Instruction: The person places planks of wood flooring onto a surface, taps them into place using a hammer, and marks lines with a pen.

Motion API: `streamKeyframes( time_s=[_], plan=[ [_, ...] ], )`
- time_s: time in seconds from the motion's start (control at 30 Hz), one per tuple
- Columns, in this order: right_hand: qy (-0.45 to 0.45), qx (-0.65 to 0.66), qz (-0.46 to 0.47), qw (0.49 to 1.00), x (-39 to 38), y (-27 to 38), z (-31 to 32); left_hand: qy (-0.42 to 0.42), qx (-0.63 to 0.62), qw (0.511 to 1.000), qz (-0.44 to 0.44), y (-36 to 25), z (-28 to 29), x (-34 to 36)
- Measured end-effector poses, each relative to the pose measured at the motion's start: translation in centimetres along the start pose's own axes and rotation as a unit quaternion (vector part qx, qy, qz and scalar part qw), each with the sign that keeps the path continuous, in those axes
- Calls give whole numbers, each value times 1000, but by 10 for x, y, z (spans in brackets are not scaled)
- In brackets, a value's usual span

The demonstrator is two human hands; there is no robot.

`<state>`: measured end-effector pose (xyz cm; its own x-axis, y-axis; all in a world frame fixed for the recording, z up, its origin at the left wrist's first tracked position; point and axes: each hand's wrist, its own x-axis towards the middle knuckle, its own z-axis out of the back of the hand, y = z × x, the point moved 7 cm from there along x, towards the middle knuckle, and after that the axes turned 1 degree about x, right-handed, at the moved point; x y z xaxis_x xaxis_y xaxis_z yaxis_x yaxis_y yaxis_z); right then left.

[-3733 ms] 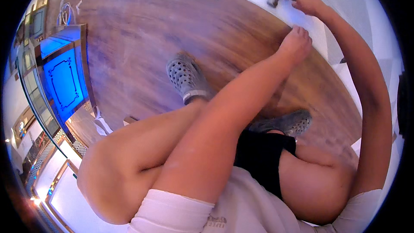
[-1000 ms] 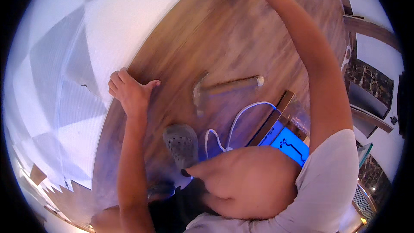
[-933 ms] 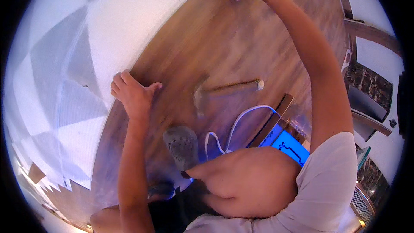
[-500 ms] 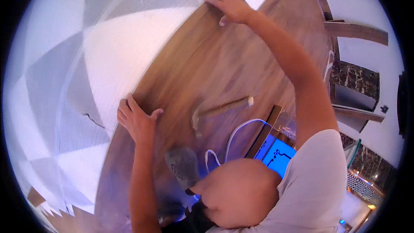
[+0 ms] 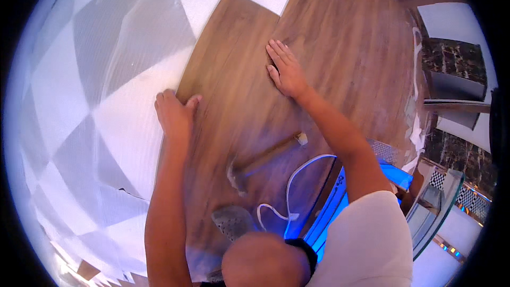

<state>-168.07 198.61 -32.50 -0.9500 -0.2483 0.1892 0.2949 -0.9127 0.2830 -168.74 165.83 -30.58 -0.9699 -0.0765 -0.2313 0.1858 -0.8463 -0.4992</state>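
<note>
My left hand (image 5: 175, 114) is at the outer left edge of a brown wood-look floor plank (image 5: 223, 53). Its bent fingers hook against that edge, and the thumb rests on top. Farther right, my right hand (image 5: 287, 72) lies flat near the seam with the neighbouring planks (image 5: 340, 48), fingers stretched and holding nothing. A hammer (image 5: 268, 153) with a wooden handle lies on the planks between my forearms, its head toward the left. The plank's far end stops short of the row beside it, leaving a step.
Pale floor with grey and white diamonds (image 5: 117, 143) spreads along the left. A grey shoe (image 5: 234, 221) and a white cable (image 5: 289, 180) are near my knee (image 5: 265, 260). Blue-lit panels (image 5: 324, 223), a glass-edged piece (image 5: 443, 218) and dark marbled blocks (image 5: 454, 58) stand at the right.
My right hand has left the plank's far edge and moved nearer and right, now flat by the seam. My left hand stays at the left edge. The view has shifted.
</note>
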Motion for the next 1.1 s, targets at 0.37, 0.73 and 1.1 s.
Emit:
streamKeyframes(
  time_s=[0.37, 0.73, 1.1],
  plan=[
    [-11, 35, -8, 999, 6, 3, 0, -66, 117, 991, -5, -17, -9, 10],
    [1, -7, 40, 999, 8, 10, 6, -56, 156, 986, -16, -27, -18, 7],
    [11, -10, 70, 997, 26, 32, 7, -105, 191, 973, -74, 0, -43, -26]
  ],
)
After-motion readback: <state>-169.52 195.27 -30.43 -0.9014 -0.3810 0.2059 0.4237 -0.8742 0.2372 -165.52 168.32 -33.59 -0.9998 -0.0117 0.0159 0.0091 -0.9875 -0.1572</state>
